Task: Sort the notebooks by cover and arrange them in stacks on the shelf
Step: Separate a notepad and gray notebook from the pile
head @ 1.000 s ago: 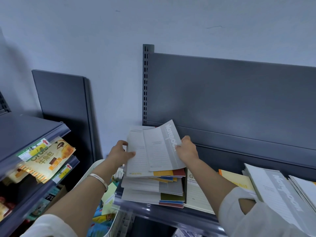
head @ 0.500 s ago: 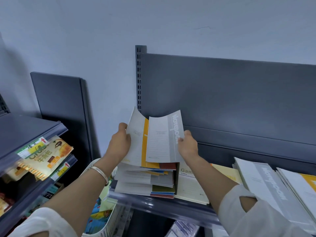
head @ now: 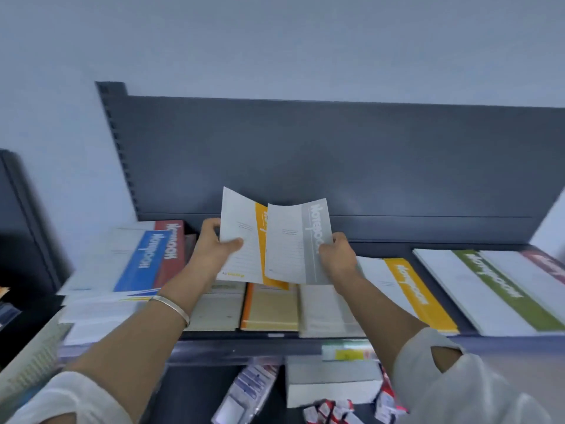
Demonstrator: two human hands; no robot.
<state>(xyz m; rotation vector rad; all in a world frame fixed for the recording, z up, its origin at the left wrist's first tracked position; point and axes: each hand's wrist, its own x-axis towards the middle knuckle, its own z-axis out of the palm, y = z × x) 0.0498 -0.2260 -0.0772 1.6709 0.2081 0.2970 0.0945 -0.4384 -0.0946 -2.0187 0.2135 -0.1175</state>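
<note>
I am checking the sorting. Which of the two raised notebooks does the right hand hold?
The grey-striped notebook, pinched at its edge by the right hand. It lies in front of the yellow-striped notebook, which the left hand holds.

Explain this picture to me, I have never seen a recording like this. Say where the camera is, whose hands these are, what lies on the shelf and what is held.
No machine here: a person works with bare hands. One wide-angle camera worn on the head looks forward and down, so the arms reach in from below. The left hand pinches a thin white notebook with an orange stripe; the right hand pinches a thin white notebook with a grey stripe, overlapping the first. Both are held above the dark grey metal shelf. On it lie stacks: a blue-striped notebook and a red-striped notebook at left, an orange-striped notebook and a green-striped notebook at right.
</note>
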